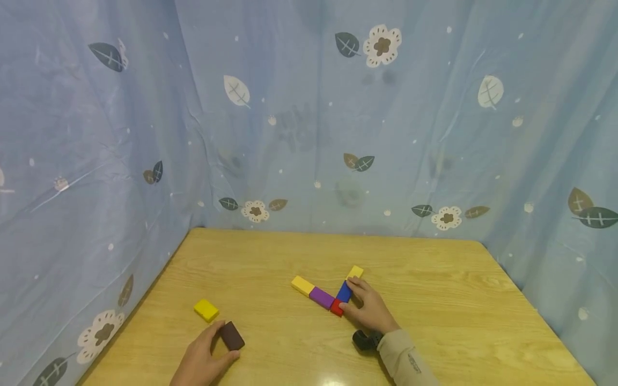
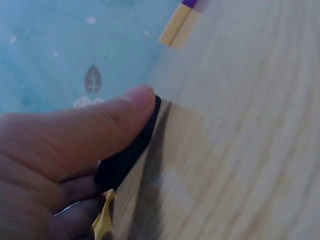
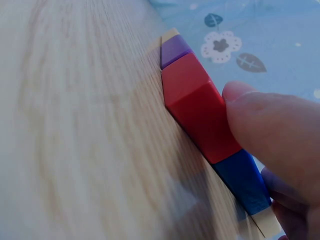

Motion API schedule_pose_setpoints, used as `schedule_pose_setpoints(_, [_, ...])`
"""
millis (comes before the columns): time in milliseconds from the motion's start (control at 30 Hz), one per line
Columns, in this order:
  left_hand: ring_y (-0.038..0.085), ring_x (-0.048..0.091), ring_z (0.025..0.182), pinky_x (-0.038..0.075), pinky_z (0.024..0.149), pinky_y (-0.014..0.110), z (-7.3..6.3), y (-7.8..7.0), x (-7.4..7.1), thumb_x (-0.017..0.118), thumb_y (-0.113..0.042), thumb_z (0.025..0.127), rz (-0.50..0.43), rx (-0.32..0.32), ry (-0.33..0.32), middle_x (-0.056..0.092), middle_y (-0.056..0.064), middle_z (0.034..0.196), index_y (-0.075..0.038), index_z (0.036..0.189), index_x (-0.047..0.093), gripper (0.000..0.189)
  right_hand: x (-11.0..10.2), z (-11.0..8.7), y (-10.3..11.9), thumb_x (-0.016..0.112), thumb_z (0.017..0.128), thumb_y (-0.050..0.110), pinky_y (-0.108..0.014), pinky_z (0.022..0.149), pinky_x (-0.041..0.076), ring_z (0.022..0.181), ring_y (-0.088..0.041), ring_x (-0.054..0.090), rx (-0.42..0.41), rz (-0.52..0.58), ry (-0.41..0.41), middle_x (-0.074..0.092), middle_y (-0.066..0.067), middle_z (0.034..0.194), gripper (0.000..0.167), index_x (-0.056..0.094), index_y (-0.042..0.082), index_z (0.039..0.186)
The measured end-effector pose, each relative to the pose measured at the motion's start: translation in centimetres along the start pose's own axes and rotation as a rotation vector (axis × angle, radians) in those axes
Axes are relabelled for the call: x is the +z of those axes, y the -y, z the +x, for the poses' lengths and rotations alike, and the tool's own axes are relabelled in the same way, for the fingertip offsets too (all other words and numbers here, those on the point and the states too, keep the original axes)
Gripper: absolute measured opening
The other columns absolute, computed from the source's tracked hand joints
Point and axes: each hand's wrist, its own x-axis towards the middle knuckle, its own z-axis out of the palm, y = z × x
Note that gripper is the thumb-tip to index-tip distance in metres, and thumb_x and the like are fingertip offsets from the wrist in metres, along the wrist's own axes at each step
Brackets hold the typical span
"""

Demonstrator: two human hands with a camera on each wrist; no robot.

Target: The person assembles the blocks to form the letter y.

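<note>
The step in hand looks like squaring up a V of blocks on the counter (image 1: 285, 343). From the red block (image 1: 337, 308) at its near corner, the purple block (image 1: 321, 298) and pale yellow block (image 1: 302, 286) run far-left, the blue block (image 1: 344, 292) and end yellow block (image 1: 354, 272) far-right. The right hand (image 1: 370, 310) pinches across the red and blue blocks; the left hand (image 1: 205, 356) grips the brown block (image 1: 232, 336), well left of the red one. Bringing that in would probably call for a steady right hand.
</note>
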Motion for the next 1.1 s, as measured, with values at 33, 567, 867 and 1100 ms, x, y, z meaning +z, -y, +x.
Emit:
schedule_pose_setpoints(33, [0.050, 0.043, 0.125, 0.040, 0.099, 0.061, -0.1, 0.0, 0.0, 0.074, -0.050, 0.075, 0.002, 0.002, -0.001, 0.046, 0.029, 0.137, 0.004, 0.136, 0.043, 0.087, 0.0, 0.0, 0.0, 0.069, 0.085, 0.039, -0.053, 0.106, 0.038, 0.132, -0.038, 0.041, 0.002, -0.002, 0.006, 0.045, -0.016, 0.143, 0.067, 0.049, 0.000, 0.136])
schedule_pose_setpoints(567, [0.043, 0.043, 0.129, 0.038, 0.105, 0.058, 0.6, 0.0, 0.1, 0.073, -0.049, 0.076, -0.095, 0.044, -0.017, 0.048, 0.023, 0.139, -0.003, 0.137, 0.046, 0.081, -0.1, 0.5, 0.2, 0.069, 0.085, 0.037, -0.053, 0.106, 0.039, 0.131, -0.039, 0.042, -0.018, -0.034, -0.004, 0.046, -0.016, 0.142, 0.066, 0.050, 0.000, 0.136])
schedule_pose_setpoints(867, [0.038, 0.045, 0.130, 0.038, 0.105, 0.054, 1.7, -1.1, 0.8, 0.075, -0.047, 0.075, -0.128, 0.122, -0.007, 0.050, 0.016, 0.139, -0.007, 0.136, 0.048, 0.078, -0.6, 1.4, 0.3, 0.070, 0.083, 0.036, -0.053, 0.107, 0.036, 0.133, -0.039, 0.040, -0.011, -0.031, -0.015, 0.046, -0.017, 0.142, 0.066, 0.050, -0.001, 0.135])
schedule_pose_setpoints(1100, [0.036, 0.047, 0.129, 0.038, 0.106, 0.052, 1.7, -1.9, 2.0, 0.077, -0.043, 0.073, -0.182, 0.198, 0.029, 0.052, 0.013, 0.138, -0.010, 0.135, 0.050, 0.075, -0.4, 0.8, 0.5, 0.070, 0.083, 0.038, -0.052, 0.108, 0.036, 0.132, -0.038, 0.041, 0.017, -0.026, 0.020, 0.046, -0.016, 0.142, 0.068, 0.050, -0.001, 0.135])
